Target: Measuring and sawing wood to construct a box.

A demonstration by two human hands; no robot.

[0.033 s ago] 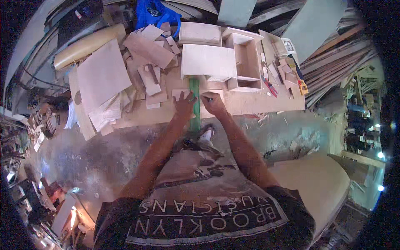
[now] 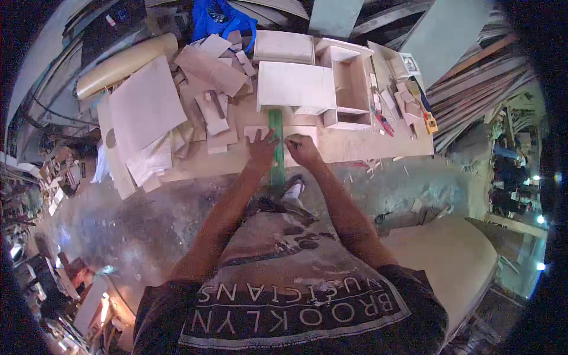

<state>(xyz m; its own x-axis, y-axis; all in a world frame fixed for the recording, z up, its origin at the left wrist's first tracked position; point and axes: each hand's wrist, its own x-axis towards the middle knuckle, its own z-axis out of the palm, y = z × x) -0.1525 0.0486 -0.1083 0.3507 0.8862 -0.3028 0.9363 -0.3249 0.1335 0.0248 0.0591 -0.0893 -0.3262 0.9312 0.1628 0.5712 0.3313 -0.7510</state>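
Note:
A green straightedge [image 2: 277, 174] lies crosswise over a pale flat board [image 2: 306, 133] at the front of the plywood worktop [image 2: 392, 146]. My left hand [image 2: 264, 149] rests with fingers spread on the board and the straightedge's left side, pressing on both. Just right of the straightedge, my right hand [image 2: 303, 149] has its fingers pinched around a small dark item, too small to name, with its tip near the straightedge's edge. The far end of the straightedge meets a white wooden box [image 2: 296, 83].
An open wooden box [image 2: 350, 80], loose offcuts [image 2: 210, 71], a large sheet [image 2: 144, 112], red-handled tools [image 2: 383, 124] and a blue bag [image 2: 216, 21] surround the work. Stacked boards [image 2: 473, 83] stand behind. A curved panel [image 2: 444, 254] lies behind my right side over a stained floor [image 2: 136, 231].

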